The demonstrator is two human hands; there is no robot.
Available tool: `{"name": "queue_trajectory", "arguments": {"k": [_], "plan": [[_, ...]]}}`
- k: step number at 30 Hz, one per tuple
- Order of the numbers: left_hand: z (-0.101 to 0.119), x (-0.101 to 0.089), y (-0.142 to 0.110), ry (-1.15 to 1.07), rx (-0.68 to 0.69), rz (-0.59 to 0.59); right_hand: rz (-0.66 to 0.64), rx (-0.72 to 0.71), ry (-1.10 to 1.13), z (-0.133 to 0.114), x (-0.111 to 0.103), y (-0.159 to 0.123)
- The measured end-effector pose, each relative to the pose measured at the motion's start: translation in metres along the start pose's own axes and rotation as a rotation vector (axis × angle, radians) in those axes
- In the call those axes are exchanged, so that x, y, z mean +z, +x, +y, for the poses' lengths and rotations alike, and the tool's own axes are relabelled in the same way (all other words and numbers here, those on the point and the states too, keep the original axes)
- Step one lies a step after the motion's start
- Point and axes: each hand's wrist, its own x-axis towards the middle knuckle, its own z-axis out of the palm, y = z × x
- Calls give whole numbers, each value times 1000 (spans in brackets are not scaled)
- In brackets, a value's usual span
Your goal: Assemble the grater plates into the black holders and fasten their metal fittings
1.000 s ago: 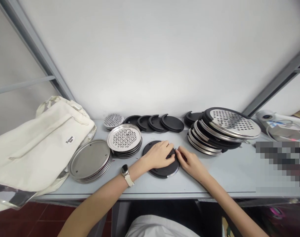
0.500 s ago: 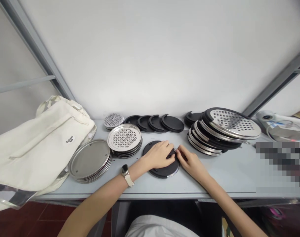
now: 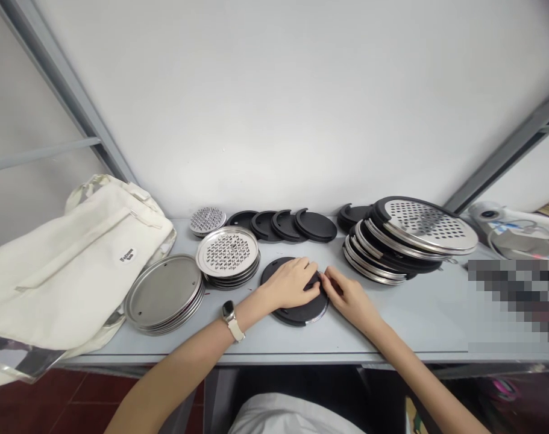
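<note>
A round black disc (image 3: 301,314) with a thin metal rim showing along its lower right lies flat on the table before me. My left hand (image 3: 292,283), a watch on its wrist, rests across the top of this disc, its fingers curled over toward the right edge and holding it down. At that edge, my right hand (image 3: 344,292) pinches with thumb and forefinger. Whatever is between those fingertips is too small and covered to make out. Left of the disc stands a stack of metal grater plates (image 3: 228,252); several black round covers (image 3: 317,226) overlap behind it.
Plain metal discs (image 3: 164,290) are stacked at the left, beside a cream bag (image 3: 84,259). A small grater plate (image 3: 208,220) lies near the wall. On the right leans a tall pile of black-rimmed grater discs (image 3: 425,226). A white device (image 3: 504,217) stands farther right on the table (image 3: 392,325).
Almost nothing differs. My right hand's fingertips have shifted very slightly at the disc's edge; the left hand and the disc stay in place.
</note>
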Motion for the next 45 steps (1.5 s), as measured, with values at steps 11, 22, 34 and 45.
{"name": "queue_trajectory", "arguments": {"k": [11,22,34,45], "plan": [[-1,2,0,5,2,-4,-8,-4,-42,2,2,2],[0,0,0,-7,-10,-21,-11,-7,-85,3,2,1],[-1,2,0,24,20,10,-18,-30,-120,6,0,4],[-1,2,0,-5,6,11,-15,-16,-121,2,0,4]]}}
